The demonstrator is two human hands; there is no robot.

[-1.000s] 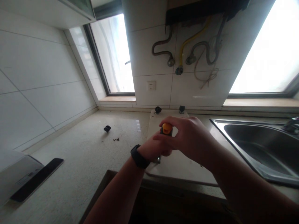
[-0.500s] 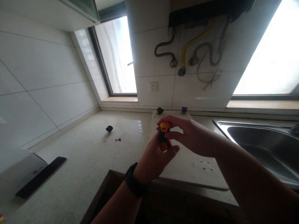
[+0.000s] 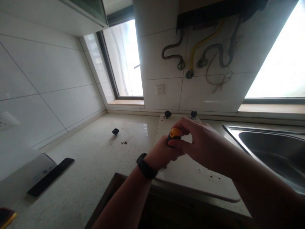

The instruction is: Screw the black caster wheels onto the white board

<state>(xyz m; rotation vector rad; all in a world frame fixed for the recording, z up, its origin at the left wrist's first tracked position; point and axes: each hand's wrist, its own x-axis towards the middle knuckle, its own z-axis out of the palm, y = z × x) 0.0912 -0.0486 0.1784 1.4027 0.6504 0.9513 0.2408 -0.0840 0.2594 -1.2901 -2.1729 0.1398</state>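
My right hand (image 3: 194, 136) grips the top of an orange-and-black screwdriver (image 3: 175, 133), seen nearly end-on, with fingers and thumb around its handle. Just below, my left hand (image 3: 164, 152) is closed about the tool's lower part; a dark band circles that wrist. The shaft and tip are hidden by the hands. Both hands are over a white board (image 3: 197, 181) lying on the counter. Two black casters, a left one (image 3: 167, 114) and a right one (image 3: 193, 114), stand at its far edge. Small holes show near its close right corner.
A loose black caster (image 3: 115, 131) and several small screws (image 3: 124, 142) lie on the counter (image 3: 95, 152) at left. Nearer is a dark flat slab (image 3: 51, 177) beside a white box. A steel sink (image 3: 267, 156) is at right. Below the counter's front edge is a dark opening.
My left hand has closed, its thumb no longer stuck out, and has turned around the screwdriver. The view has shifted slightly left, showing more of a dark-and-yellow item at the lower left.
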